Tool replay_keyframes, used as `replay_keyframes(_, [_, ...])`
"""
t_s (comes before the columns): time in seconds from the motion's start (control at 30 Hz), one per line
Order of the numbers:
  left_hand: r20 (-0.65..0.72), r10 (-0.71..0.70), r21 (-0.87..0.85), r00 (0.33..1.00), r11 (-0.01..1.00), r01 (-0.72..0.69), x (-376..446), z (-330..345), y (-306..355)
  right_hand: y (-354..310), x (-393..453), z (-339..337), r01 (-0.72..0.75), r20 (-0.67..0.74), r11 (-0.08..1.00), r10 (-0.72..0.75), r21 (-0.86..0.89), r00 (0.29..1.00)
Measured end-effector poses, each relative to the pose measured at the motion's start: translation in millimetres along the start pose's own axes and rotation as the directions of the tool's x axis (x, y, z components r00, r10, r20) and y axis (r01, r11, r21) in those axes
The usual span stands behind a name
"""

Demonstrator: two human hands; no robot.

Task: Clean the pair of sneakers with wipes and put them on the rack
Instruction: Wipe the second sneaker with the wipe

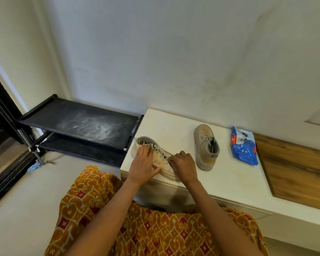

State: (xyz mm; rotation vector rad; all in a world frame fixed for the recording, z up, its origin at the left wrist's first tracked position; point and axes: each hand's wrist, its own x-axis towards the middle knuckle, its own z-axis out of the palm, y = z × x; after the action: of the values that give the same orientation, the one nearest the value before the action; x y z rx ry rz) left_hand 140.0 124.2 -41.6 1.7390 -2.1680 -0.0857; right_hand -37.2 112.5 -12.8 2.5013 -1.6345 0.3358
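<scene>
Far left, the black shoe rack (78,124) stands on the floor against the wall, its top shelf dusty, right up against the left end of the white worktop (229,182). At the worktop's front-left corner lies one beige sneaker (163,159), opening toward the rack. The left hand (143,163) is laid over its ankle and side, fingers on top, thumb spread along the side. The right hand (183,165) is curled over the toe end, gripping there. Further right, mid-worktop, the second sneaker (206,146) sits alone, toe toward the wall. Beside it, near the worktop's right edge, lies the blue wipes pack (244,146).
</scene>
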Motion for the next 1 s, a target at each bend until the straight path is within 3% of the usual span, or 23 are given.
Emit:
replay_keyframes(0.2, [-0.025, 0.005, 0.045, 1.0, 0.999, -0.003, -2, -4, 2, 21, -3, -5, 0.113, 0.18, 0.989, -0.094, -0.099, 0.979])
replay_keyframes(0.33, [-0.031, 0.006, 0.012, 0.999, 1.0, -0.006, -5, -7, 3, 36, -14, -14, 0.071, 0.248, 0.994, -0.049, -0.081, 0.968])
replay_keyframes(0.5, [-0.029, 0.005, -0.027, 1.0, 1.0, -0.005, -5, -8, 4, 21, -17, -11, -0.262, 0.239, 0.96, 0.233, 0.099, 0.943])
replay_keyframes(0.67, [-0.037, 0.013, -0.042, 0.999, 0.999, -0.015, -4, -3, 1, 32, -22, -14, -0.446, 0.361, 0.863, 0.348, 0.238, 0.865])
replay_keyframes(0.87, [-0.05, 0.02, -0.026, 0.999, 0.999, -0.021, -4, -5, 3, 20, 0, -21, -0.403, 0.214, 0.915, 0.4, -0.03, 0.891])
replay_keyframes(1.0, [-0.04, 0.002, -0.025, 0.999, 1.0, -0.003, -6, -6, 5, 0, 8, -11, -0.345, 0.197, 0.935, 0.353, -0.077, 0.915])
